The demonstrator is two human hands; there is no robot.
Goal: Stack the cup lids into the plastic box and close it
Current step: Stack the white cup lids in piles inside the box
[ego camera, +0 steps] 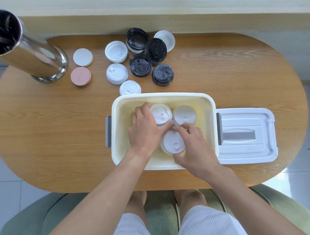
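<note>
Both hands were observed inside the open plastic box (211,105) at frame centre. The left hand (145,129) was curled around a white lid stack (161,114) at the box's upper middle; the right hand (197,150) was clamped, thumb and fingers, around another white stack (172,141) nearer the frame's bottom. A third stack (185,115) stood beside them. The box lid (246,136) lay at right. Black lids (140,65) and white lids (116,51) remained on the table (53,131) above the box.

Bright soft daylight, fisheye-warped edges
</note>
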